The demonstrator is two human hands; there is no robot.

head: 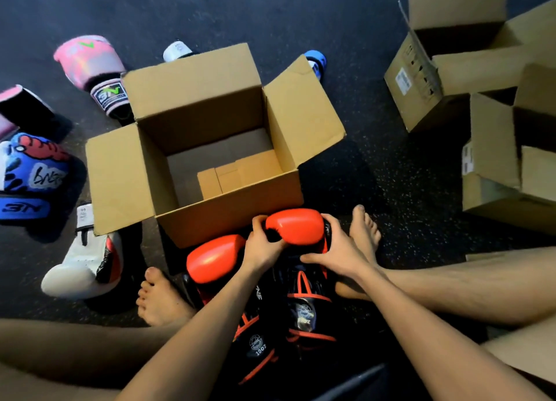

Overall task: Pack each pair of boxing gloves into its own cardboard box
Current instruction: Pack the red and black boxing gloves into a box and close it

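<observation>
Two orange-and-black boxing gloves lie on the floor between my legs, just in front of an open cardboard box (228, 211). My left hand (264, 244) grips the right-hand orange glove (296, 226) at its thumb side. My right hand (334, 250) holds the same glove from its right side and cuff. The other orange glove (213, 257) lies beside it to the left, under my left forearm. The box has all flaps up and holds only some small cardboard pieces (237, 173) on its bottom.
A pink glove (90, 60), a blue patterned glove (33, 172) and a white glove (84, 262) lie left of the box. White and blue gloves peek out behind it. Several open cardboard boxes (436, 78) stand at the right. My bare feet flank the orange gloves.
</observation>
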